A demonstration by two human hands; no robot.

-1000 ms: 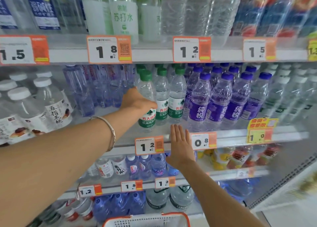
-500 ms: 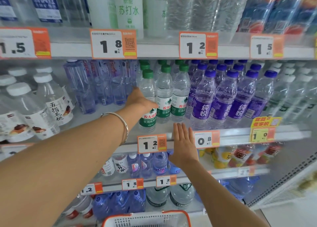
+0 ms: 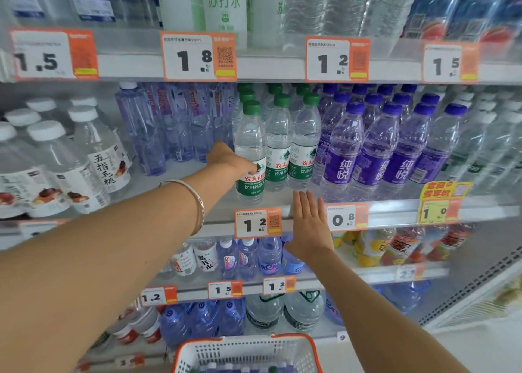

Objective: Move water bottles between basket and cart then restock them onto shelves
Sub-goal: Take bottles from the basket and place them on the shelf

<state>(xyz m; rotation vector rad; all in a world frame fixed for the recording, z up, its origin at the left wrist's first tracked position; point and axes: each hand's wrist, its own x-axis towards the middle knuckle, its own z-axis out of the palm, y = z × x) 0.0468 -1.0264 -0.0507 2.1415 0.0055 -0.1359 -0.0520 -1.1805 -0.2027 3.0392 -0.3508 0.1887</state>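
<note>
Green-capped bottle (image 3: 250, 146) in left grip (image 3: 227, 161), near shelf edge (image 3: 395, 214)

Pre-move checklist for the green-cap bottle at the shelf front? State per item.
1. Left hand grips the green-cap bottle: ok.
2. Bottle upright: ok.
3. Bottle base fully seated on the shelf: cannot tell.
4. Bottle stands above the 1.2 price tag: ok.
5. Right hand flat on the shelf edge, holding nothing: ok.
6. Gap to the neighbouring bottle: cannot tell, they stand very close.
</note>
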